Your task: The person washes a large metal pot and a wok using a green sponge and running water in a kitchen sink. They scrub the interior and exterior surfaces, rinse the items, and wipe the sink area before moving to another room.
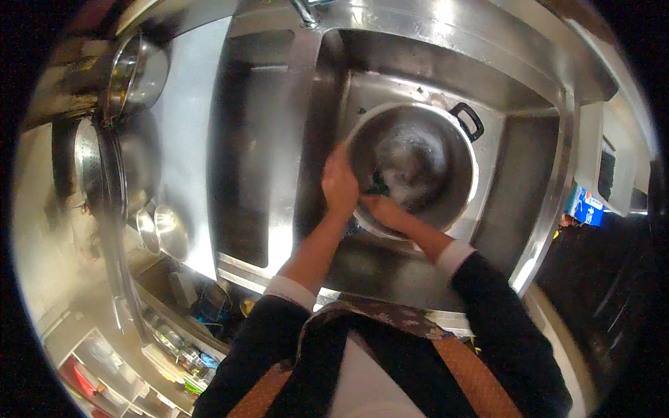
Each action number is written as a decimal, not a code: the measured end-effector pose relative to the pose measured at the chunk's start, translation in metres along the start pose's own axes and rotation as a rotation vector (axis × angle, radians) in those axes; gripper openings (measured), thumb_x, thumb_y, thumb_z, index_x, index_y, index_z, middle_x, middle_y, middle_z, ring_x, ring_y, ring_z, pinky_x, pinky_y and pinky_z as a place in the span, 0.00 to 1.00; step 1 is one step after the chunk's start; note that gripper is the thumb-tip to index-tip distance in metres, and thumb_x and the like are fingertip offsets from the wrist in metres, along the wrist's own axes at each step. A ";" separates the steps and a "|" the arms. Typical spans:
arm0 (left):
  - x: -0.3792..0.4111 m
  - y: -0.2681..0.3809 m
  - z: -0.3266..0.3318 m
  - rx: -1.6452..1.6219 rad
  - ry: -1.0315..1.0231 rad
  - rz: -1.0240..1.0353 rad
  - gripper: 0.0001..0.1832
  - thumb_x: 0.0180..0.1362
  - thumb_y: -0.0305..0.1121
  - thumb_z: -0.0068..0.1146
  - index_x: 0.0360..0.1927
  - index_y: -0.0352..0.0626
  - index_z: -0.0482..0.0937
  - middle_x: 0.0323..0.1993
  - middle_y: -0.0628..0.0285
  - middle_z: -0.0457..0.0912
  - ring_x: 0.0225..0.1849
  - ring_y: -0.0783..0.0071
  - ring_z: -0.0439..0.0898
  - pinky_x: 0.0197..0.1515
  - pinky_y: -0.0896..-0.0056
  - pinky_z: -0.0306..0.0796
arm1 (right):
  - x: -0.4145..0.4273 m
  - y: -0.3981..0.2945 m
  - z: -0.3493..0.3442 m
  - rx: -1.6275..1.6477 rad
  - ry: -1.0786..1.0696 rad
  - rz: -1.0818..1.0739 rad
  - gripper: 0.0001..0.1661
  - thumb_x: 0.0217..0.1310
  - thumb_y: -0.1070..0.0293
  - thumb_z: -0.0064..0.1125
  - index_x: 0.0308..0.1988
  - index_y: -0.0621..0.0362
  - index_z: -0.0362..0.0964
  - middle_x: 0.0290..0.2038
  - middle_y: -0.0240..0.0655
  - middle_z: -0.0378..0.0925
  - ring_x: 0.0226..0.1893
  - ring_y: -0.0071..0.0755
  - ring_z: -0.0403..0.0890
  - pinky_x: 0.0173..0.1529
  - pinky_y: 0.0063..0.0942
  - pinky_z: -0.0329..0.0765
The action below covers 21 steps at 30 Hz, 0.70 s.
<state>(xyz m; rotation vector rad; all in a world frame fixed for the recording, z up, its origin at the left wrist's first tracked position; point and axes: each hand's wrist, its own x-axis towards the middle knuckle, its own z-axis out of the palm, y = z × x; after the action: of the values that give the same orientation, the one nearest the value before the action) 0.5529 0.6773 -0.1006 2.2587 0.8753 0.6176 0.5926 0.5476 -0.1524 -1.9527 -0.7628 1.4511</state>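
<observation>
A large round metal pot [453, 201] with a pale rim sits in the right basin of a stainless steel sink [530, 157]. Its black loop handle [469, 123] points to the far right. My left hand [339, 180] grips the pot at its left rim; any handle on that side is hidden. Inside the pot's near left part, my right hand [389, 213] presses a dark green scouring pad [379, 183], mostly covered by the fingers and blurred. The pot's inner bottom looks wet and shiny.
A second basin [245, 157] lies left of the divider, and a metal faucet [308, 15] stands at the back. Metal bowls [170, 230], a large steel bowl [149, 73] and a perforated strainer [88, 157] are at the left. A blue package [588, 206] lies right of the sink.
</observation>
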 end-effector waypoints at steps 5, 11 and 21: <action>-0.001 0.006 -0.002 0.023 -0.012 -0.018 0.21 0.59 0.25 0.46 0.57 0.38 0.70 0.49 0.46 0.76 0.49 0.47 0.74 0.53 0.56 0.67 | -0.034 0.037 -0.076 -0.490 -0.149 0.258 0.26 0.62 0.50 0.40 0.38 0.59 0.78 0.42 0.52 0.78 0.44 0.58 0.78 0.51 0.47 0.73; -0.010 0.007 -0.001 0.026 -0.068 -0.147 0.26 0.54 0.22 0.47 0.59 0.39 0.67 0.51 0.45 0.75 0.50 0.46 0.73 0.54 0.55 0.66 | 0.009 0.032 -0.031 -0.219 -0.259 0.069 0.18 0.50 0.67 0.52 0.43 0.61 0.73 0.44 0.49 0.74 0.51 0.54 0.71 0.57 0.44 0.67; -0.008 0.002 -0.002 0.030 -0.064 -0.107 0.30 0.50 0.19 0.48 0.60 0.41 0.68 0.52 0.47 0.74 0.51 0.46 0.72 0.56 0.55 0.65 | 0.095 0.044 -0.139 -0.839 -0.048 -0.223 0.27 0.54 0.69 0.49 0.55 0.60 0.63 0.46 0.51 0.74 0.45 0.53 0.77 0.52 0.47 0.72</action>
<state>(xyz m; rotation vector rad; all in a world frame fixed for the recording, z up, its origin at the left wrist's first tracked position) 0.5470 0.6710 -0.0994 2.2285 0.9725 0.4841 0.7541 0.5720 -0.2116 -2.2950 -1.7592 1.1271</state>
